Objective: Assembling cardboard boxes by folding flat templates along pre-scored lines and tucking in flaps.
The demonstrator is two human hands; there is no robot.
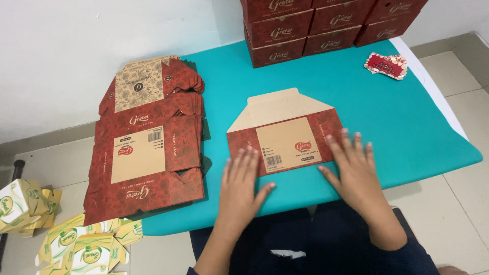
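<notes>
Head view is showing the left hand (239, 186) and right hand (354, 170) pressing flat, fingers spread and grasping nothing, on the folded red carton (285, 135). Its near edge is lying under both sets of fingertips, with bare teal table (407, 122) stretching beyond the right fingers. A stack of flat cartons (147, 147) is sitting left of the left fingers, near the white wall (76, 51).

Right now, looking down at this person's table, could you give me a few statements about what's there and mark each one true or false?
1. Both hands press flat on a folded red box blank. True: the left hand and right hand lie palm down on it.
2. The table cover is yellow. False: it is teal.
3. A stack of flat red blanks lies left of the hands. True.
4. The assembled red boxes sit on the floor. False: they are stacked at the table's far edge.
5. Yellow-green cartons lie on the floor. True.
</notes>
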